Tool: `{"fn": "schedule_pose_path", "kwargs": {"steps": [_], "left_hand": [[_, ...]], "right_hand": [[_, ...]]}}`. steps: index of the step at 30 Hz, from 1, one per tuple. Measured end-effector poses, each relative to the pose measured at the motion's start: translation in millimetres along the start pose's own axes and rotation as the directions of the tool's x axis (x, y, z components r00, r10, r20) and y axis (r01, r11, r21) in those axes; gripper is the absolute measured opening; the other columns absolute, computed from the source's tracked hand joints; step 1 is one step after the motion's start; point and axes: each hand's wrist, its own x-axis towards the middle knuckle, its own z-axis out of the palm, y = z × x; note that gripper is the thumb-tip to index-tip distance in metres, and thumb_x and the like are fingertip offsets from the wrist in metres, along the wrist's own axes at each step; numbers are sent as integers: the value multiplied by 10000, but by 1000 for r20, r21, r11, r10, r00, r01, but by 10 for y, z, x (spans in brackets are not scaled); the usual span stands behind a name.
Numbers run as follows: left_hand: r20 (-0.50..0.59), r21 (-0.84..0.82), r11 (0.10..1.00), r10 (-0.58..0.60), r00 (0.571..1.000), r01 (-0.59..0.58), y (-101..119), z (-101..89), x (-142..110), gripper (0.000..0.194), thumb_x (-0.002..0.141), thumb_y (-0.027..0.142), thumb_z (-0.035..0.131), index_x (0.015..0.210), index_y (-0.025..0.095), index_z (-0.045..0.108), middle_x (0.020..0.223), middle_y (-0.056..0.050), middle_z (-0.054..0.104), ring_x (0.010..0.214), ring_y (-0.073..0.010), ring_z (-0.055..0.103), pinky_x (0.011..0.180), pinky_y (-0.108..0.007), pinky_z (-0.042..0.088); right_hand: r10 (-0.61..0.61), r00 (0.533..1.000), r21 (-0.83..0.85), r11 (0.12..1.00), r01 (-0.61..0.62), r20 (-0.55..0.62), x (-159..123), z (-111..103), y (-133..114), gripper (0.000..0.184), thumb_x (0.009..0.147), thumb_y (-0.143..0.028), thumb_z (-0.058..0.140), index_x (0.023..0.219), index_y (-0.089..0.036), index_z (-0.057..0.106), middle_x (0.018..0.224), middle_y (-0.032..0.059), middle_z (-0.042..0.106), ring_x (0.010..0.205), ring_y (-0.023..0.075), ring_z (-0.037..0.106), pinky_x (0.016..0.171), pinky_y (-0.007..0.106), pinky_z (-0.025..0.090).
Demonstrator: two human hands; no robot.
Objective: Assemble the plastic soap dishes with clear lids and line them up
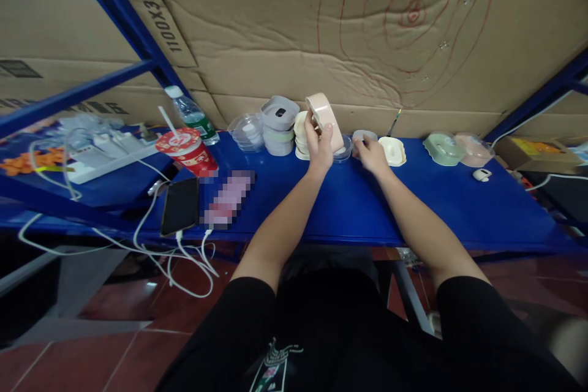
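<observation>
My left hand (318,146) is closed around a pink rounded plastic case (324,116), holding it up on edge above the blue shelf (349,202). My right hand (371,153) rests on the shelf with its fingers curled on a small clear lid (364,135). A clear lid (343,150) lies under the pink case. Just left of my left hand stands a stack of cream cases (300,135). A cream case (392,150) lies right of my right hand.
Grey stacked cases (278,125) and clear lids (248,131) sit further left, with a red cup and straw (187,152), a water bottle (193,115), a phone (180,204) and white cables (174,257). Green (443,148) and pink (474,150) cases lie right. Cardboard (321,30) backs the shelf.
</observation>
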Motion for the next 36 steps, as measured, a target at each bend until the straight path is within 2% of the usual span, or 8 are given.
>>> {"fn": "schedule_pose_path", "kwargs": {"steps": [3, 8, 13, 17, 19, 26, 31, 36], "left_hand": [[24, 83, 996, -41, 999, 38, 79, 0, -32, 880, 992, 762, 612, 1727, 366, 336, 1558, -113, 599, 1362, -291, 662, 1174, -435, 546], [28, 120, 984, -133, 991, 129, 162, 22, -37, 849, 1022, 696, 625, 1747, 406, 290, 1594, -88, 583, 1419, -294, 629, 1209, -447, 521], [100, 131, 980, -166, 981, 152, -12, 55, -43, 876, 1010, 672, 659, 1732, 311, 320, 1591, -131, 589, 1451, -293, 613, 1226, -469, 508], [210, 123, 987, -130, 969, 105, -163, 82, -84, 821, 970, 637, 724, 1645, 246, 467, 1581, -142, 614, 1484, -312, 592, 1260, -473, 486], [236, 123, 986, -140, 962, 113, -187, 84, -93, 744, 972, 615, 738, 1598, 270, 531, 1574, -116, 629, 1496, -324, 585, 1260, -482, 494], [214, 91, 974, -224, 951, 209, -152, 100, -71, 797, 961, 658, 759, 1600, 237, 537, 1553, -142, 649, 1508, -347, 580, 1208, -487, 554], [167, 89, 985, -159, 973, 145, -120, 113, -93, 772, 996, 583, 744, 1653, 275, 480, 1610, -126, 601, 1406, -298, 662, 1212, -481, 547], [118, 154, 974, -182, 976, 163, -56, 104, -129, 686, 1066, 563, 638, 1684, 348, 431, 1665, -85, 545, 1459, -282, 615, 1207, -471, 543]], "right_hand": [[-131, 985, -186, 977, 108, -114, -47, -24, 1, 660, 958, -699, 626, 1326, -166, 754, 834, 121, 779, 969, 376, 773, 961, 541, 595], [-271, 961, -268, 931, 249, -50, -167, -18, -56, 512, 971, -616, 627, 1227, -215, 815, 978, 126, 804, 1015, 353, 743, 1012, 556, 583], [-403, 911, -86, 914, 396, -88, -317, -70, -139, 694, 979, -733, 578, 1465, -253, 697, 1270, 141, 773, 1033, 327, 734, 996, 546, 605], [-514, 855, -30, 856, 517, 66, -406, -113, -225, 844, 874, -848, 663, 1516, -299, 659, 1515, 127, 691, 1364, 390, 645, 1175, 583, 528], [-507, 855, -33, 858, 513, 105, -413, -126, -243, 764, 877, -859, 650, 1388, -298, 745, 1449, 115, 744, 1390, 394, 638, 1220, 588, 490], [-456, 889, 3, 890, 457, 36, -437, -173, -219, 452, 905, -659, 707, 1099, -275, 846, 1114, 75, 855, 1021, 331, 786, 1025, 538, 614], [-332, 920, 8, 940, 341, -208, -428, -216, -222, 430, 820, -557, 751, 1133, -269, 813, 1025, 66, 839, 939, 304, 791, 963, 521, 653], [-135, 866, 55, 981, 184, -482, -198, -524, -61, 534, 885, -507, 674, 1343, -232, 673, 1165, 123, 785, 1070, 307, 780, 910, 503, 667]]}}
